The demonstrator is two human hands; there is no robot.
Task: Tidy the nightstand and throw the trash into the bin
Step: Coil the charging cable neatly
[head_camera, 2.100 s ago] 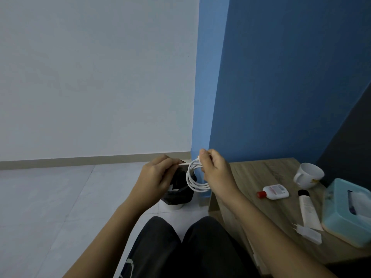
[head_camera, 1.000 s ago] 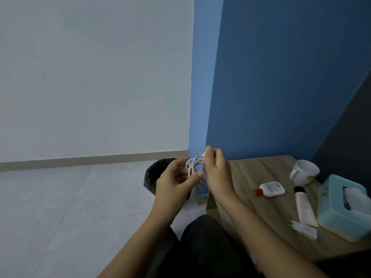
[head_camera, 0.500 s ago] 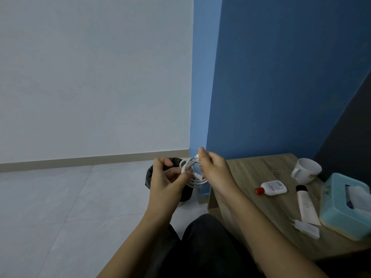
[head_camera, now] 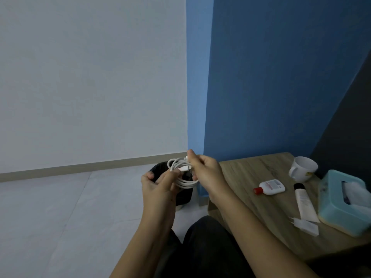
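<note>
Two hands hold the cable (head_camera: pixel 185 183): the right hand (head_camera: pixel 207 173) pinches its top, the left hand (head_camera: pixel 158 187) grips its loops. The box (head_camera: pixel 337 214) holds tissues (head_camera: pixel 356 188).

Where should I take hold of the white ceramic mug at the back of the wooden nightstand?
By its handle, reaching in from the left: the mug stands upright with the loop turned toward the red-capped white bottle, while the teal tissue box sits close on its right. Left hand and right hand both hold the coiled white cable; free one first.
</note>
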